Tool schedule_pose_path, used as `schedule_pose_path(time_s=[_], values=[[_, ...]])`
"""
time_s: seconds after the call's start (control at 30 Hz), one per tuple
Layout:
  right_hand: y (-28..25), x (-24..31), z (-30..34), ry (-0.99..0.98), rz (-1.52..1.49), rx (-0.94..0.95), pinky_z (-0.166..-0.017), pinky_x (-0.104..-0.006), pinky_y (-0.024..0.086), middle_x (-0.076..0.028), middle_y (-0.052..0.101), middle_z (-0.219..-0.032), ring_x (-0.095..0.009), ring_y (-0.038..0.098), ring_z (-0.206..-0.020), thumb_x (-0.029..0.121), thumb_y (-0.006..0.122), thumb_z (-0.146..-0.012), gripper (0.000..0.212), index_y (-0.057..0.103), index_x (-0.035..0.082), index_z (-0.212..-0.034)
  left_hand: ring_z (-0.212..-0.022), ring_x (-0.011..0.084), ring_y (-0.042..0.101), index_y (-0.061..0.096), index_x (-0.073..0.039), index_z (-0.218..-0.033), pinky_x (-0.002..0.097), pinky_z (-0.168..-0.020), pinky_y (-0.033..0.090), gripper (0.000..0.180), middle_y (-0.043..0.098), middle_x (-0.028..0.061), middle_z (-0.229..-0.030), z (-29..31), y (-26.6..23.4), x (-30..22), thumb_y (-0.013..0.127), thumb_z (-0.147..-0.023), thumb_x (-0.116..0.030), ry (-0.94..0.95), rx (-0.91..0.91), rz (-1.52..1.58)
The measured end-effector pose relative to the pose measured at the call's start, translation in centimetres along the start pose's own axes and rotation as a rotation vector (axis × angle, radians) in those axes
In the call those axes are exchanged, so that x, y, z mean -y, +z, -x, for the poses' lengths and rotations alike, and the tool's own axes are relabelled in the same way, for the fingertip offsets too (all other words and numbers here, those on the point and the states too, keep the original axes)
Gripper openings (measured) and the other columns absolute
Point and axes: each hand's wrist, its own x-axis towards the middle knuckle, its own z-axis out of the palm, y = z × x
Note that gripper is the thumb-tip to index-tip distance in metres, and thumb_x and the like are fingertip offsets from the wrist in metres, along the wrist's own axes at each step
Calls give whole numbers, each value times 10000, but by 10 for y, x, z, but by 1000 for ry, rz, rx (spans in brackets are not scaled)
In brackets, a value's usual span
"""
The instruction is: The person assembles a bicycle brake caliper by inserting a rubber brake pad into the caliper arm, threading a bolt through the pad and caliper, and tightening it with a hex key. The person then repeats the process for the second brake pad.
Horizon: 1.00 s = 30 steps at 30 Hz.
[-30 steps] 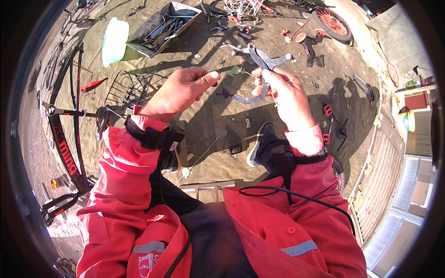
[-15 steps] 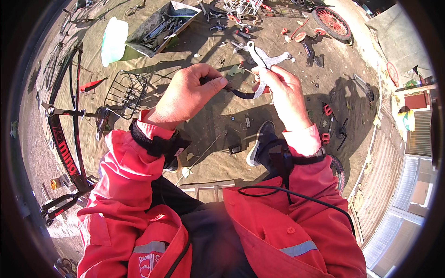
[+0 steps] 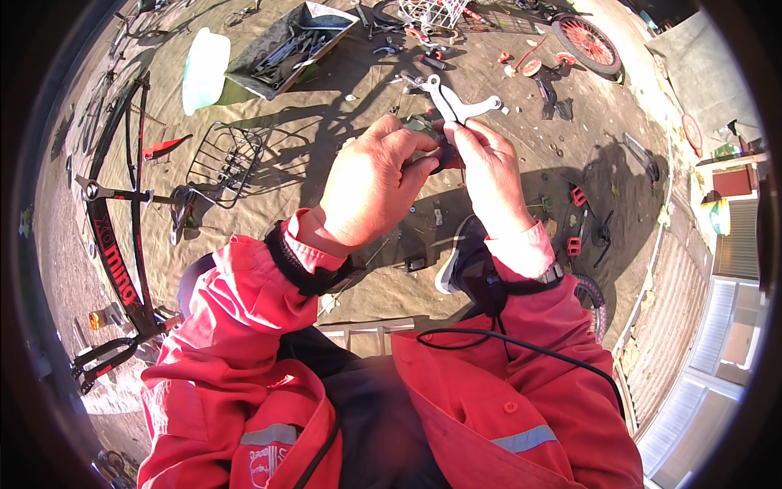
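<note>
My right hand (image 3: pixel 493 175) pinches a silver, forked metal piece that looks like a bicycle brake caliper arm (image 3: pixel 456 106). Its two prongs stick out beyond my fingertips, and its lower part is hidden behind the fingers. My left hand (image 3: pixel 371 183) is closed right beside it, the thumb and fingers curled round a dark strip-like piece (image 3: pixel 444 153) at the caliper arm's lower end. Most of that dark piece is covered, so its kind cannot be made out. Both hands are held close together above the ground cloth.
On the ground cloth (image 3: pixel 350 293) stand a grey tray of tools (image 3: pixel 244 77) and a pale green tub (image 3: pixel 205 69). A black bicycle frame (image 3: pixel 122 261) and a wire rack (image 3: pixel 224 163) lie left. Red pedals (image 3: pixel 574 244) and a red-spoked wheel (image 3: pixel 586 41) lie right.
My left hand has moved right and turned, closing in on the caliper arm's lower end. The curved lower part and dark strip, visible before, are now mostly covered. The caliper arm has shifted slightly left.
</note>
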Motion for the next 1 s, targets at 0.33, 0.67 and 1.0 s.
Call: schedule_pose_path(time_s=[0.33,0.67,1.0], values=[[8,-4,4,23,-11,33,-723,-223,512,-46,682,-975,-88,625,-823,184,565,-1007,279,660,-31,-1159,-741,329,639,703,-73,-975,418,-657,514,177,598,119,-849,3,9,0,725,-844,-191,-18,-53,-31],[8,-8,3,24,-79,85,-752,-272,554,-71,694,-1013,-130,665,-840,205,565,-1007,289,651,-21,-1164,-709,301,640,698,-43,-930,381,-633,509,141,604,128,-848,-3,-1,7,721,-846,-155,-108,-147,35],[2,-5,4,17,5,60,-787,-307,549,-108,691,-1103,-184,688,-849,272,581,-993,376,628,-20,-1226,-740,285,635,701,-17,-915,360,-661,502,124,618,129,-835,-13,-17,28,683,-849,-120,-181,-190,17]])
